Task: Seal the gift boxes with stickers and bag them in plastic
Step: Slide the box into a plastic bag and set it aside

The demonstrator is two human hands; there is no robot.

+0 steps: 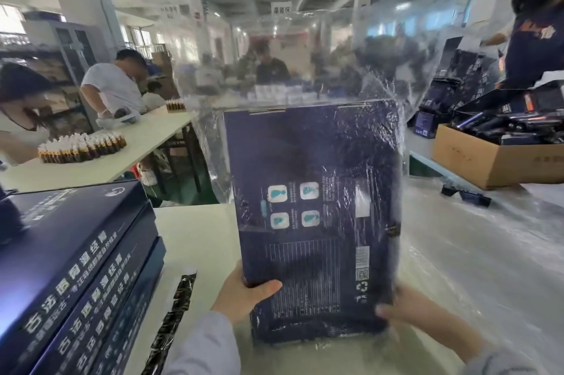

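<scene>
Holds a dark blue gift box [317,206] upright over the white table [195,237], sheathed in a clear plastic bag [305,54] billowing above its top edge. Grips the lower left corner with the left hand [241,292], thumb across the panel. Clasps the lower right corner with the blurred right hand [406,304]. Just left: a stack of matching boxes [76,252] and a sticker strip [177,307].

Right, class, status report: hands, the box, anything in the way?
Both gripping: left hand and right hand on lower corners of the gift box. Box upright inside clear plastic bag. To the left, stack of boxes and dark strip, apart.
</scene>
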